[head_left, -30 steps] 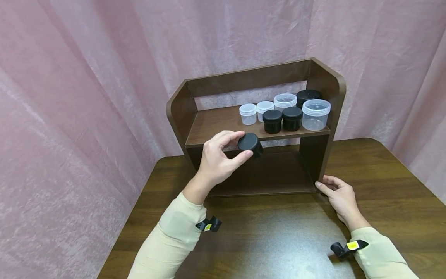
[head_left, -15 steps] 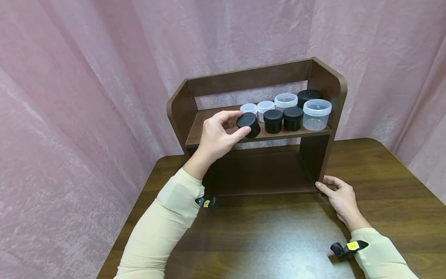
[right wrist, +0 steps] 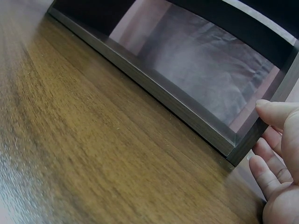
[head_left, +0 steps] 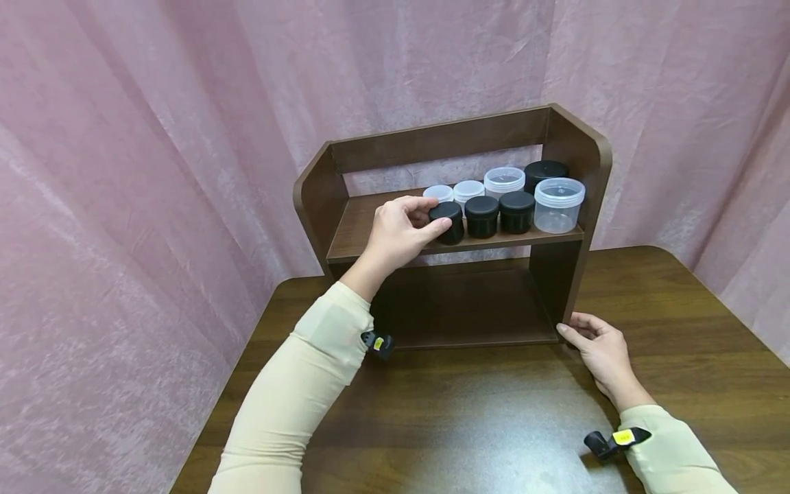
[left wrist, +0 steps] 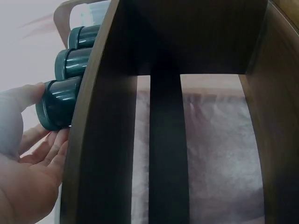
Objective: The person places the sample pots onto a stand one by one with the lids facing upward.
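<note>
My left hand (head_left: 401,230) pinches a small black lidded jar (head_left: 448,223) between thumb and fingers at the front of the upper shelf. In the left wrist view this black jar (left wrist: 60,103) is upright against the shelf edge, beside another black jar (left wrist: 74,63). Two matching black jars stand to its right in the head view, the nearer one (head_left: 481,217) close beside it. My right hand (head_left: 601,351) holds the lower right front corner of the brown wooden shelf unit (head_left: 570,288); the right wrist view has the thumb on the side panel's (right wrist: 254,140) edge, the fingers outside.
Behind the black jars stand small clear jars (head_left: 469,189) and a larger clear one (head_left: 504,180). A big black jar (head_left: 546,171) and a big clear jar (head_left: 558,206) are at the shelf's right end. The unit stands on a wooden table (head_left: 481,412) before a pink curtain (head_left: 185,137).
My left hand has raised the black jar from below the upper shelf's edge, then moved it right to the front of that shelf, beside the other black jars. The right hand stays in place.
</note>
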The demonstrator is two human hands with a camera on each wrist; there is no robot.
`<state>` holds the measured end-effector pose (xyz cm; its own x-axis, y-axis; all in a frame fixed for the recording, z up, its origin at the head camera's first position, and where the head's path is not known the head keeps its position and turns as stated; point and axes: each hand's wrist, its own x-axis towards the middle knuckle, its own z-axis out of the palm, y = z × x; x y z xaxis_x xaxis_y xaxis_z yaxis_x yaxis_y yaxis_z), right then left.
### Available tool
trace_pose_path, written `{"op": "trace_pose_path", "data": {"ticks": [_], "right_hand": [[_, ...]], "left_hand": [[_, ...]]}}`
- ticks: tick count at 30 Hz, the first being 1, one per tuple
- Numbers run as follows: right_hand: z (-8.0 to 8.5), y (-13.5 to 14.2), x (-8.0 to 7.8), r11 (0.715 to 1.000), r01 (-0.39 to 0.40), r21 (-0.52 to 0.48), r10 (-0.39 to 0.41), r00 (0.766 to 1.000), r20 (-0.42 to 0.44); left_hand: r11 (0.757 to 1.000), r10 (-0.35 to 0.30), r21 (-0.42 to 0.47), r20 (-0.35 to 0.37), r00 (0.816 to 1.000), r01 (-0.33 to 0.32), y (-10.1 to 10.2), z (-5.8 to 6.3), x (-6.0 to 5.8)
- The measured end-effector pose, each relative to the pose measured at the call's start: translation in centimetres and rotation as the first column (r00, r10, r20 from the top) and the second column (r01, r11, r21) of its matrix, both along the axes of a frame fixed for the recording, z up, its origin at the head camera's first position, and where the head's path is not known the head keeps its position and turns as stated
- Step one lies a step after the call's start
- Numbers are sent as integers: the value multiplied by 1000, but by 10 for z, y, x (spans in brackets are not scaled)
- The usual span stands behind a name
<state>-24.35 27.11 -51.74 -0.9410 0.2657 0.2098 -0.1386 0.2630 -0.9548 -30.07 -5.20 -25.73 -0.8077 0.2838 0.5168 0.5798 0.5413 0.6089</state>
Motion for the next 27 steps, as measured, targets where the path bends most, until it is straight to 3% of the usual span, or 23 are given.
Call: {"op": "trace_pose_path", "data": {"ticks": [12, 27], "right_hand": [[0, 0, 0, 1000, 2, 9, -2, 1000, 4], [1, 1, 0, 1000, -3, 12, 3, 1000, 14]], "left_hand": [[983, -39, 182, -8, 999, 39, 2, -14, -10], [971, -50, 236, -3, 999, 50, 2, -17, -10]]}}
